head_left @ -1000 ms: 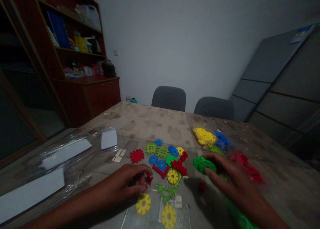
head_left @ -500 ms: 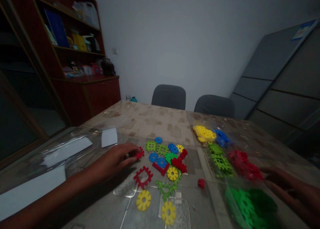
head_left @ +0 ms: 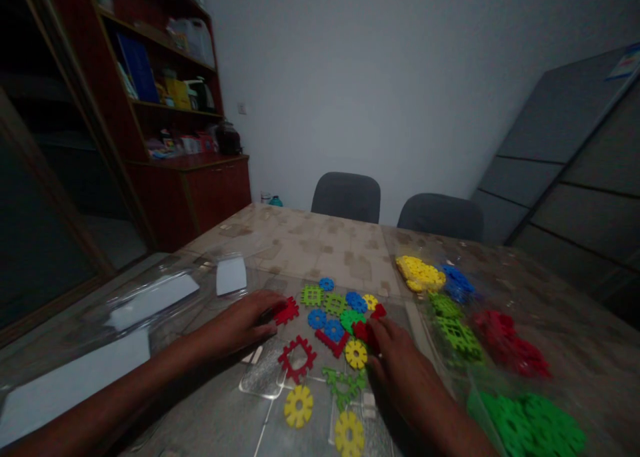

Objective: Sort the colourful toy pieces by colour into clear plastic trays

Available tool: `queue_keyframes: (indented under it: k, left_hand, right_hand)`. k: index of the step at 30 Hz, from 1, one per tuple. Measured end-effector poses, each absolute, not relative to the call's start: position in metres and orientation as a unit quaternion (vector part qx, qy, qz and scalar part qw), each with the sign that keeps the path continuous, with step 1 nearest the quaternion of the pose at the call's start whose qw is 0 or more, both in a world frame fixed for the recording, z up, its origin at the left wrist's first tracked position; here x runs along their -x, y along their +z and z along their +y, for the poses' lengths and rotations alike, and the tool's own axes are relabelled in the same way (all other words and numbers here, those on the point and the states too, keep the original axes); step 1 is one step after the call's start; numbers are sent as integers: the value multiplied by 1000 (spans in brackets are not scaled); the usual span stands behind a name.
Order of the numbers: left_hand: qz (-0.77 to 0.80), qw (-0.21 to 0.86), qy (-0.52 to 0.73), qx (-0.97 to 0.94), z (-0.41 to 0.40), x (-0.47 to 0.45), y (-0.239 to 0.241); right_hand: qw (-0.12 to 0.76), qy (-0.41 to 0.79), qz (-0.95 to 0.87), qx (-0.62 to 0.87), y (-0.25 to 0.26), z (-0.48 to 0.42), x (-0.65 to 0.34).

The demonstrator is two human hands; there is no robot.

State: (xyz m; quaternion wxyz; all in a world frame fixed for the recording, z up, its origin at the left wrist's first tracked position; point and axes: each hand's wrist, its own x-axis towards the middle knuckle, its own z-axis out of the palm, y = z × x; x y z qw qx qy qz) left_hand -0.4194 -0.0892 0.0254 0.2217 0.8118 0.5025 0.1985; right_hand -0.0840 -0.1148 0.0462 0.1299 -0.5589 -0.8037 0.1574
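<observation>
My left hand (head_left: 253,320) has its fingers closed on the edge of a red toothed plastic building piece (head_left: 287,312) at the left of a loose cluster. My right hand (head_left: 403,360) reaches over the joined red pieces (head_left: 367,330), fingertips at them and thumb apart below. Its fingers partly cover these pieces. Around the hands lie a red square frame piece (head_left: 298,358), a yellow notched disc (head_left: 356,354), blue notched discs (head_left: 333,330), a green disc (head_left: 353,320), light green square pieces (head_left: 313,295) and a light green triangular piece (head_left: 344,385).
At the right lie clear bags of yellow pieces (head_left: 420,274), blue pieces (head_left: 457,284), light green pieces (head_left: 455,334), red pieces (head_left: 513,344) and green pieces (head_left: 530,420). Clear packaging (head_left: 155,302) and white sheets (head_left: 75,384) lie left. Two chairs (head_left: 346,197) stand beyond the table.
My right hand has come from the bags at the right to the red pieces in the cluster. My left hand stays at its red piece. The small loose red piece is now hidden.
</observation>
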Motion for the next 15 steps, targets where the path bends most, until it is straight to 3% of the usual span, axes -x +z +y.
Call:
queue_keyframes:
  k: [3,10,15]
  left_hand:
    - [479,242,192,-822,-94,409,26]
    - [426,247,232,-839,-105,389,33]
    - [356,250,213,-875,-116,379,37]
  right_hand:
    - [106,183,-808,550,48,-111,96]
    - [187,235,-813,498,33,-113,99]
    - [158,225,-805,526,30,-114,103]
